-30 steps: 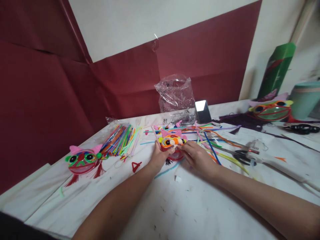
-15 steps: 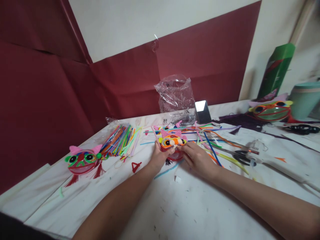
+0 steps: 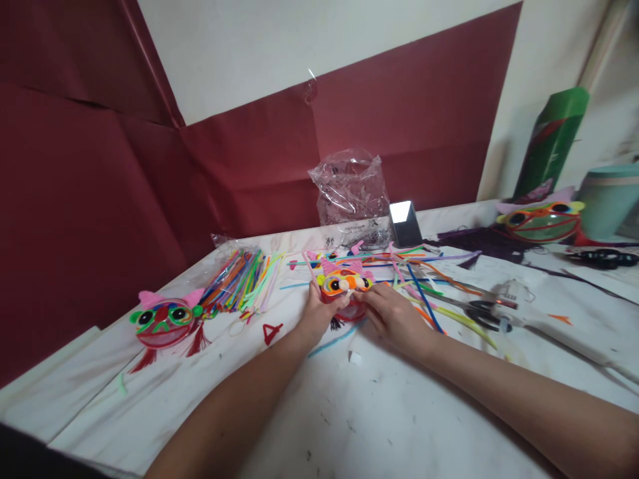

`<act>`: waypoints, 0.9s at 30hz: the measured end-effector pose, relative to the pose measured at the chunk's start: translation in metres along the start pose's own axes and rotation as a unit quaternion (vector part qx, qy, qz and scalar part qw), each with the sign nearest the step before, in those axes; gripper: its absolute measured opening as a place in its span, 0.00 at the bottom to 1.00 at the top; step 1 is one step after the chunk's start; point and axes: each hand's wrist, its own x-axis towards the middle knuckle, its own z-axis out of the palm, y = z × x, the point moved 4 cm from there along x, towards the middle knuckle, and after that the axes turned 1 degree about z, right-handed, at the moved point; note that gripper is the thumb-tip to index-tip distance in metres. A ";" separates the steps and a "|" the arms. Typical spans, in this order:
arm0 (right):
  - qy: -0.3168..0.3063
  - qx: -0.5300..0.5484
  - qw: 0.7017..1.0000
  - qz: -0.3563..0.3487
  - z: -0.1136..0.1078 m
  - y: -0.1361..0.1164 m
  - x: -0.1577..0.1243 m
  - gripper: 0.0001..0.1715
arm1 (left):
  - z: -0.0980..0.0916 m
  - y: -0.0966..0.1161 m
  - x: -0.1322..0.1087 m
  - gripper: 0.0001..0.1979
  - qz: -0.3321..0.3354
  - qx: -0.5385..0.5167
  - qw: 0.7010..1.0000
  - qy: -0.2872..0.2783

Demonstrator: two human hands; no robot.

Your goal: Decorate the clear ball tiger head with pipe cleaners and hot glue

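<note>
A small orange and pink animal face [image 3: 342, 281] with pink ears, round eyes and a dark tassel is held upright between my hands at the middle of the table. My left hand [image 3: 318, 313] grips its left edge, thumb across the front. The closed fingertips of my right hand [image 3: 394, 316] pinch at the face's front, right of centre, by a small pale piece whose shape is too small to make out. Part of the face's lower half is hidden behind my fingers.
A finished-looking face [image 3: 164, 322] lies left, near colourful pipe cleaners [image 3: 239, 283] and a red bent piece [image 3: 271, 332]. Scissors [image 3: 486, 311] and a glue gun [image 3: 544, 322] lie right. Behind stand a phone [image 3: 405, 224] and clear bag [image 3: 352, 189]; another face [image 3: 542, 223] sits back right.
</note>
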 end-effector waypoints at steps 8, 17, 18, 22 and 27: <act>0.001 0.015 1.000 -0.001 0.000 0.001 0.000 0.14 | 0.000 -0.001 0.001 0.28 0.006 -0.005 1.000 -0.004; -0.007 0.004 1.000 0.000 0.000 0.001 0.000 0.15 | 0.000 0.001 0.000 0.27 0.007 0.005 1.000 0.002; -0.007 0.004 1.000 -0.001 0.000 0.001 0.000 0.15 | 0.000 0.001 0.000 0.26 0.008 0.003 1.000 0.002; -0.002 0.004 1.000 0.003 0.001 0.002 -0.001 0.15 | 0.002 0.002 0.000 0.27 0.009 0.000 1.000 -0.001; -0.001 -0.002 1.000 0.007 0.001 0.001 0.000 0.15 | 0.002 0.005 -0.002 0.28 0.000 0.008 1.000 0.014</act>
